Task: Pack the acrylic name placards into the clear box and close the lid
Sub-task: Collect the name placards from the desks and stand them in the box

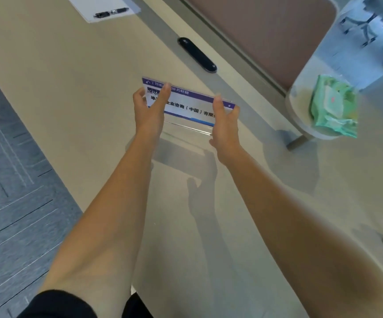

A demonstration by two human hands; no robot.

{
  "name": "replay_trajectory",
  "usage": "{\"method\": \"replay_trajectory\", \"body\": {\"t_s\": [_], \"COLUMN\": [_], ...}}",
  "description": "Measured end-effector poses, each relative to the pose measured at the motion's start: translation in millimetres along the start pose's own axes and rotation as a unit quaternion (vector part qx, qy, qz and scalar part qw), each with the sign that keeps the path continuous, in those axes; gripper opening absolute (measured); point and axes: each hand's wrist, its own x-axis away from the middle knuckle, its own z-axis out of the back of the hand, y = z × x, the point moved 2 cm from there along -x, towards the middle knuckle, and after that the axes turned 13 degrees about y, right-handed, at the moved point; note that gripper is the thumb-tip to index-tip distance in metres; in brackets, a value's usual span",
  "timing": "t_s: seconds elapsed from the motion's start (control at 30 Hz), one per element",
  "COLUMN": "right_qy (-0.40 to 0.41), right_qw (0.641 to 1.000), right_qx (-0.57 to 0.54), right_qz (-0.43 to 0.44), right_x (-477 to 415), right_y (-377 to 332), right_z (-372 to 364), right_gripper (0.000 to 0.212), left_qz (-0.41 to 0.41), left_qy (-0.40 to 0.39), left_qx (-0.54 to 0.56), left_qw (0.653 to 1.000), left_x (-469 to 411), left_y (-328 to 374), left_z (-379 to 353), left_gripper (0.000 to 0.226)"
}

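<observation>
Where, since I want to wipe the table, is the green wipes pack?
Head view, far right: the green plastic wipes pack lies on the pale rounded surface, right of the right hand holding the acrylic name placard.

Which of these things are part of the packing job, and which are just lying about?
In the job: acrylic placard, left hand and right hand gripping its ends. The clear box is not in view.
Lying about: pen, paper sheet, black oval desk insert, green wipes pack.

Pen point(111, 12) on paper point(82, 5), black oval grommet point(197, 55), green wipes pack point(332, 106), grey carpet point(13, 180)
</observation>
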Motion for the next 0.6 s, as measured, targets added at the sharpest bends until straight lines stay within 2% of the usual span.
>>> {"method": "replay_trajectory", "body": {"t_s": [0.13, 0.23, 0.4, 0.53, 0.6], "right_qy": [0.018, 0.032, 0.071, 0.099, 0.095], "right_qw": [0.998, 0.996, 0.990, 0.987, 0.984], "right_qx": [-0.057, -0.086, -0.120, -0.069, -0.029], "right_qz": [0.001, -0.003, 0.032, 0.104, 0.147], "right_x": [29.6, 55.6, 102.2, 140.5, 161.9], "right_y": [-20.6, -30.3, -43.9, -49.2, -46.9], "right_z": [60.5, 118.8, 244.9, 354.3, 406.8], "right_gripper": [0.040, 0.053, 0.036, 0.035, 0.036], "left_qz": [0.033, 0.039, 0.050, 0.015, -0.034], "left_qy": [-0.015, -0.040, -0.132, -0.226, -0.279], "left_qx": [0.047, 0.058, 0.020, -0.086, -0.178], "left_qw": [0.998, 0.997, 0.990, 0.970, 0.943], "left_x": [61.3, 121.9, 243.0, 345.8, 399.4], "left_y": [22.0, 39.6, 47.2, 36.6, 30.9], "left_z": [0.2, -4.7, -3.3, 2.0, -0.7], "left_gripper": [0.058, 0.053, 0.052, 0.040, 0.054]}}
